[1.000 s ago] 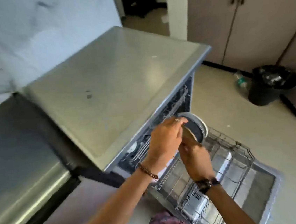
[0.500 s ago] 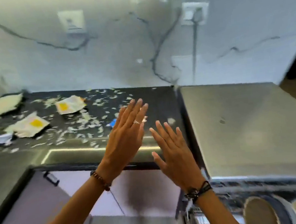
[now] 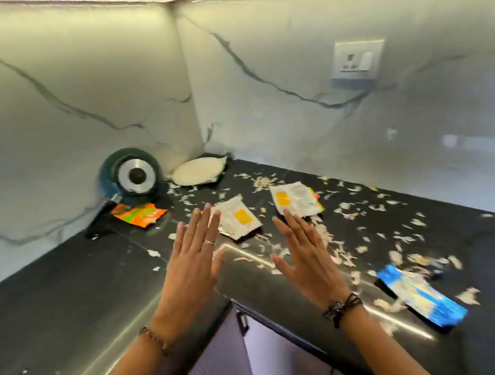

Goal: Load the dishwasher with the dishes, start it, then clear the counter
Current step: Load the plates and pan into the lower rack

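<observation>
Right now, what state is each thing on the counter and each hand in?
left hand: open, fingers straight, holds nothing
right hand: open, fingers straight, holds nothing
pan: tipped up against the wall, base outward
plate: lying in the corner
orange wrapper: crumpled, flat
two white sachets: torn open
blue packet: lying flat
peel scraps: scattered over the counter

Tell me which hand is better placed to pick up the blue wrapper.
The right hand. The blue wrapper lies on the counter to its right, while the left hand is farther away. Both hands are open and empty.
</observation>
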